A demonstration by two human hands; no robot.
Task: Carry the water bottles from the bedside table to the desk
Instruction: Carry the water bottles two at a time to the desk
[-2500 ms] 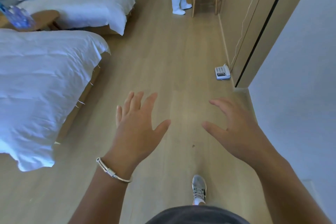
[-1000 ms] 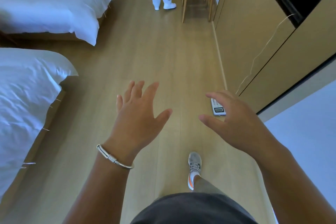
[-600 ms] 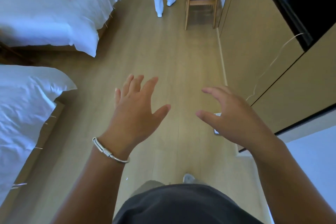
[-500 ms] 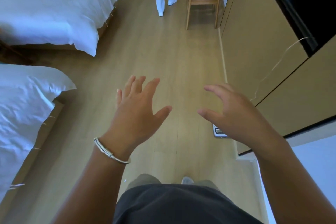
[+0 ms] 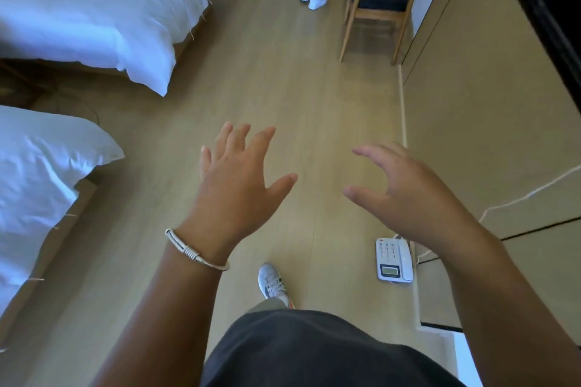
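Between the beds (image 5: 78, 25) and the wall, left hand (image 5: 239, 185) and right hand (image 5: 405, 195) hang spread and empty; no water bottles show, so fetching from the bedside surface seemingly comes next.

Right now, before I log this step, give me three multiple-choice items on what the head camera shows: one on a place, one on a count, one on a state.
1. The telephone lies
A. on the floor by the right-hand cabinet
B. on a bed
C. on the chair

2. White beds in view:
A. one
B. two
C. three

3. The hands are
A. both holding bottles
B. one holding a bottle
C. both open, holding nothing

Key:
1 A, it sits on the floor beside the cabinet.
2 B, a far bed and a near bed.
3 C, left hand and right hand show spread, bare fingers.
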